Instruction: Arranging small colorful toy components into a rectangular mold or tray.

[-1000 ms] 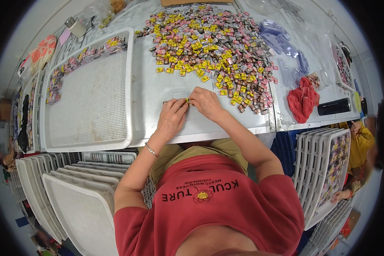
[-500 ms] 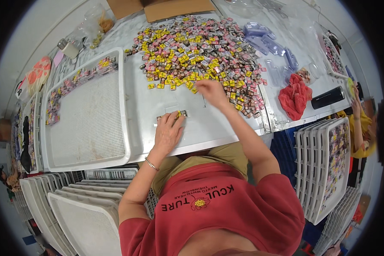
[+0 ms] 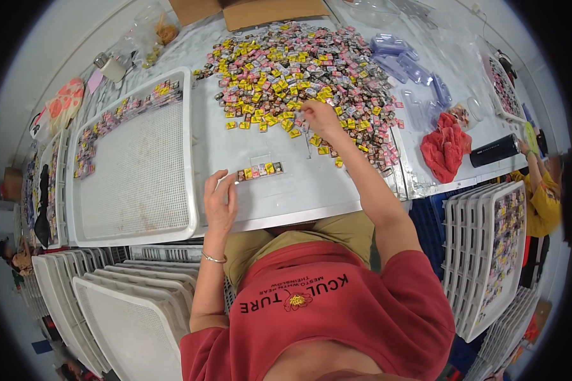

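Note:
A short row of small coloured packets (image 3: pixel 255 172) lies in a narrow clear plastic case (image 3: pixel 260 159) on the white tabletop in front of me. My left hand (image 3: pixel 220 202) is at the left end of the row with its fingers apart, the tips close to the case. My right hand (image 3: pixel 322 119) is over the near edge of a big pile of yellow, pink, brown and grey packets (image 3: pixel 279 76). Its fingers are pinched together; whatever they hold is too small to make out.
A large white mesh tray (image 3: pixel 140 171) on the left holds packed rows along its far edges. Clear plastic cases (image 3: pixel 400 60), a red cloth (image 3: pixel 443 149) and a black bottle (image 3: pixel 494 150) are to the right. Stacked trays (image 3: pixel 467 254) stand below, near another person's arm (image 3: pixel 537 168).
My left hand has drawn back left off the case, uncovering the packet row. The right hand stays over the pile's near edge, slightly farther away. At right, another person's hand has moved to the bottle.

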Demonstrator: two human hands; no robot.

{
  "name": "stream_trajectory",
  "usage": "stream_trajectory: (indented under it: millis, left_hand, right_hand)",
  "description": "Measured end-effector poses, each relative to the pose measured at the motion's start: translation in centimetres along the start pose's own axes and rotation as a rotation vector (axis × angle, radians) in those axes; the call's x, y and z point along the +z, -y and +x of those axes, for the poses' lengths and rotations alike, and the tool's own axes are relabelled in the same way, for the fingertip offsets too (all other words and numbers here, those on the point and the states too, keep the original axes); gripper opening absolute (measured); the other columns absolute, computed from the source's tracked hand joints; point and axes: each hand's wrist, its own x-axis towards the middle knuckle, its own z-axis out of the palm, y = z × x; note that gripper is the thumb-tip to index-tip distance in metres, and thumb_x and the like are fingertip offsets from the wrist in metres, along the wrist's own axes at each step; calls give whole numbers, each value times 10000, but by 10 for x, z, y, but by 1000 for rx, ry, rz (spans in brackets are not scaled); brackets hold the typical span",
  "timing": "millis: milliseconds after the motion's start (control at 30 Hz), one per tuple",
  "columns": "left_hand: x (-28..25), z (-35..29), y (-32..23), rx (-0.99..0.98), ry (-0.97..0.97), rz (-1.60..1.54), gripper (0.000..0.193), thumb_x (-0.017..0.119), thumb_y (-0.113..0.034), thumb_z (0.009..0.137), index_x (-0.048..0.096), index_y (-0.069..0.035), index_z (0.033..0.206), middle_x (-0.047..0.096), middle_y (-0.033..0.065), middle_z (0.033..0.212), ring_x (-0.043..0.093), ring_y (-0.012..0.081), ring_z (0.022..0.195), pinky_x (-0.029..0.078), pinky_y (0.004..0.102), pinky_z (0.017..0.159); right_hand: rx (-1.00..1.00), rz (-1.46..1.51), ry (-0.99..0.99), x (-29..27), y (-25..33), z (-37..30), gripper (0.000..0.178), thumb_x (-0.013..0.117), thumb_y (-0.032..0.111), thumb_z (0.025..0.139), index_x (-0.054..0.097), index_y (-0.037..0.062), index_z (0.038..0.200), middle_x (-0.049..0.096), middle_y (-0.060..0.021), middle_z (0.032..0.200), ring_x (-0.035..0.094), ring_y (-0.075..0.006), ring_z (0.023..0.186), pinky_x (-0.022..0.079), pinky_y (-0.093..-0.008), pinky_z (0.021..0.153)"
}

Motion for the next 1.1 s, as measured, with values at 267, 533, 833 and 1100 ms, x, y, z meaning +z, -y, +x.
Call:
stream_trajectory:
  millis: [267, 533, 833, 1100]
  left_hand:
    - [4, -3, 3, -41, 5, -44, 184, 575, 42, 791, 634, 14, 964, 592, 163, 1015, 583, 301, 923, 473, 344, 788]
    - [8, -2, 5, -27, 13, -13, 212, 592, 42, 761, 620, 17, 970, 576, 161, 1031, 555, 323, 945, 462, 371, 804]
    - [65, 11, -12, 312, 231, 24, 314, 653, -24, 713, 635, -58, 1025, 573, 86, 1065, 526, 270, 970, 429, 386, 825]
    - [65, 8, -10, 304, 185, 18, 276, 649, -3, 714, 647, -30, 988, 582, 90, 1036, 540, 268, 943, 436, 381, 803]
  right_hand:
    - [-62, -363, -27, 24, -1, 2, 221, 672, 210, 723, 622, 49, 866, 626, -132, 844, 620, -304, 792, 493, -425, 689]
    - [-29, 397, 213, -2, 21, -23, 113, 606, -2, 793, 615, -2, 906, 658, -65, 762, 641, -127, 707, 501, -266, 639]
    - [-9, 409, 396, 29, 50, -64, 46, 626, 11, 755, 640, -9, 793, 640, -94, 713, 641, -195, 668, 510, -316, 614]
    - [-362, 137, 144, 25, 59, -99, 55, 613, 40, 747, 650, 39, 787, 563, -83, 834, 554, -290, 809, 462, -390, 715]
